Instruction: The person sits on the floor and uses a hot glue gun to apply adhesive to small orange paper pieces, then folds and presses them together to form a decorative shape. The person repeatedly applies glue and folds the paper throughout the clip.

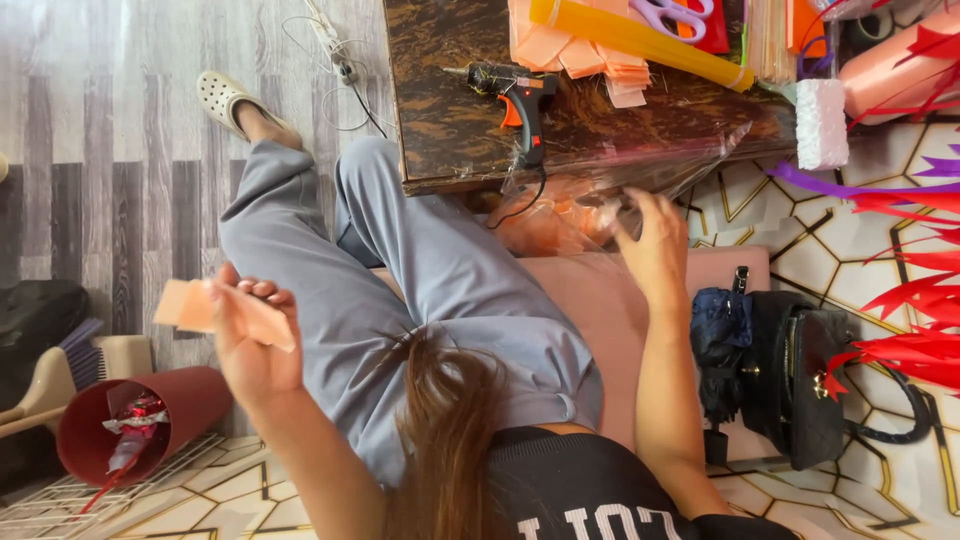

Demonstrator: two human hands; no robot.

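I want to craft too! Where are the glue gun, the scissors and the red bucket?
glue gun point(522, 100), head view, on its orange trigger.
scissors point(668, 16), head view, on a purple handle loop.
red bucket point(190, 398), head view, on its side wall.

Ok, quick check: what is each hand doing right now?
Left hand: closed on a peach paper piece.
Right hand: fingers spread, reaching into the clear plastic bag; grip cannot be told.

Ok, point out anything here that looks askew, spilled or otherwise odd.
The red bin lies tipped on its side on the floor, with crumpled wrapping at its mouth. The clear plastic bag that the right hand reaches into sags off the edge of the dark table. Nothing looks damaged.
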